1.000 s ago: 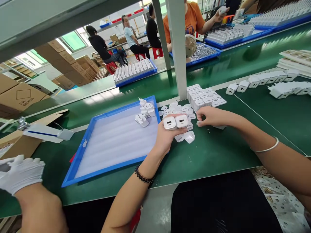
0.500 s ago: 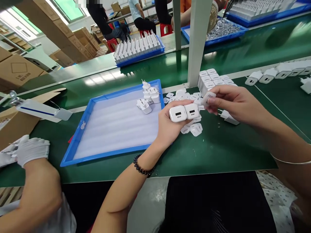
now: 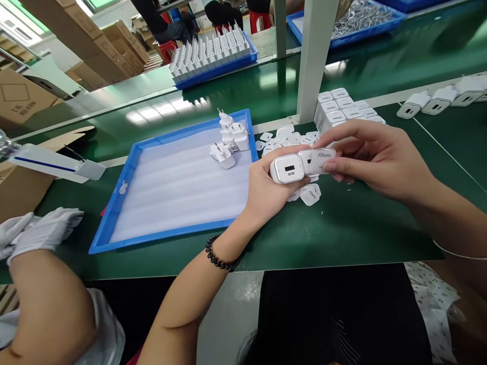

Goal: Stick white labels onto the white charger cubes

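Over the green bench (image 3: 353, 228), the worker's left hand (image 3: 262, 190) is closed around 2 white chargers (image 3: 288, 175), held side by side with their port ends facing the worker. Right hand (image 3: 384, 157): thumb and fingers pinch 1 thin white cover plate (image 3: 321, 160), grey lettering outward, over the end of the right charger, hiding part of its port. Whether plate and charger touch, I cannot tell from here. Just behind and below the hands: loose white plates (image 3: 311, 194) scattered on the bench. Beyond the right hand: a stack of lettered white pieces (image 3: 331, 107), close to a pale upright post (image 3: 314, 61). Left of the hands: blue-rimmed tray (image 3: 163, 231), pale liner (image 3: 178, 182), a small cluster of white plugs (image 3: 228, 136) near its far right corner. Farther right: a row of similar chargers (image 3: 439, 101) on the bench. Far left: a co-worker's white-gloved hands (image 3: 41, 230), close together; their grip cannot be made out. Black bead bracelet (image 3: 220, 259) on the worker's left wrist.
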Available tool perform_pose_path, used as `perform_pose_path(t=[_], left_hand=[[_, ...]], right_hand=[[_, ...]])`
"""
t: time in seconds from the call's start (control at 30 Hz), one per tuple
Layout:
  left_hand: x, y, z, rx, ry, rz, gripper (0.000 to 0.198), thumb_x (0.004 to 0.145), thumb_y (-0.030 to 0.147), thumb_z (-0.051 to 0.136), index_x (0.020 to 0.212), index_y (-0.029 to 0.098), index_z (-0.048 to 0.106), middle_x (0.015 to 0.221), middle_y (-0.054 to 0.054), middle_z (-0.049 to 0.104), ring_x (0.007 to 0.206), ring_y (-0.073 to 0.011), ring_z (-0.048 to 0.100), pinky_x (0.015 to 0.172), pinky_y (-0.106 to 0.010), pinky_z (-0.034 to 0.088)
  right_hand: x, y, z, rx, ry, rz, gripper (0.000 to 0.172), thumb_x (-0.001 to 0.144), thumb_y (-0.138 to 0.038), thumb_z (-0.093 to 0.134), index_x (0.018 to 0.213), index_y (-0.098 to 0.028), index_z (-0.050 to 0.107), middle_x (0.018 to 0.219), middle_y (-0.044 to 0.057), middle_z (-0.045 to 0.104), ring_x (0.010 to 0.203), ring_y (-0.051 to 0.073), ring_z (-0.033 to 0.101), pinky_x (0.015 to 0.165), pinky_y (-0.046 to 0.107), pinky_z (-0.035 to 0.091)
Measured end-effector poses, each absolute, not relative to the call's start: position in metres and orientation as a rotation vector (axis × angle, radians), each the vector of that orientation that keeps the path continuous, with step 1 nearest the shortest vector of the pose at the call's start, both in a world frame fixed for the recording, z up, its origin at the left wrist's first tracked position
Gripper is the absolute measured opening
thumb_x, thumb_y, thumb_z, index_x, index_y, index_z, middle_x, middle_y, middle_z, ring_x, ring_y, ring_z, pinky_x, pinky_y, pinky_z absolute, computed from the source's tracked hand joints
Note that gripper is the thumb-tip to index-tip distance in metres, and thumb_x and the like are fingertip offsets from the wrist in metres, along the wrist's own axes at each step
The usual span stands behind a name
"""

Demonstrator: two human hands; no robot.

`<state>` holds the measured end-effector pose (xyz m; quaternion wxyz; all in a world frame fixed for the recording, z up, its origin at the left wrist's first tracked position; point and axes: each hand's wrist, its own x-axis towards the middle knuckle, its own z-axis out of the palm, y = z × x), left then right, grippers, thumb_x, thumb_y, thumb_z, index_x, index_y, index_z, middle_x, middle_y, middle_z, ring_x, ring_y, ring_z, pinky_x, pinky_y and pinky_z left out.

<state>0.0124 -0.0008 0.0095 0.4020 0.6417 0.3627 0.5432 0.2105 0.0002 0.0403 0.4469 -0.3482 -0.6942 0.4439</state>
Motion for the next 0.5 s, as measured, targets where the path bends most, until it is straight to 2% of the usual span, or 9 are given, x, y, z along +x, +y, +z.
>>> perform_pose_path(t=[0.1,0.23,0.4,0.5], left_hand=[[0.0127,-0.0013,0.0095,1.661,0.904,1.374,0.04,0.063,0.007,0.085,0.1,0.02,0.078,0.107,-0.003,0.08,0.099,-0.0214,0.075,0.085,-0.033,0.062],[0.0114,-0.0016,0.0117,1.757,0.898,1.388,0.034,0.068,0.01,0.082,0.1,0.02,0.077,0.106,-0.003,0.08,0.098,-0.0207,0.075,0.085,-0.033,0.062],[0.0086,-0.0015,0.0133,1.83,0.898,1.333,0.032,0.071,0.014,0.082,0.101,0.021,0.077,0.104,-0.002,0.08,0.095,-0.0218,0.075,0.081,-0.035,0.062],[0.0073,-0.0011,0.0143,1.847,0.897,1.271,0.034,0.071,0.015,0.082,0.105,0.022,0.076,0.109,-0.003,0.079,0.1,-0.0245,0.075,0.086,-0.038,0.061]], right_hand=[[0.211,0.001,0.0392,-0.877,-1.734,1.121,0.015,0.084,-0.025,0.08,0.099,-0.029,0.075,0.059,-0.004,0.059,0.048,0.011,0.053,0.045,0.029,0.041],[0.2104,0.0006,0.0397,-0.867,-1.725,1.153,0.015,0.083,-0.023,0.08,0.097,-0.027,0.076,0.056,-0.005,0.059,0.045,0.01,0.052,0.043,0.028,0.039],[0.2107,-0.0028,0.0434,-0.874,-1.716,1.186,0.016,0.083,-0.027,0.081,0.098,-0.028,0.076,0.053,-0.006,0.061,0.041,0.009,0.051,0.038,0.027,0.036],[0.2116,-0.0043,0.0464,-0.973,-1.729,1.188,0.015,0.084,-0.032,0.081,0.098,-0.03,0.076,0.055,-0.005,0.062,0.042,0.01,0.051,0.039,0.027,0.037]])
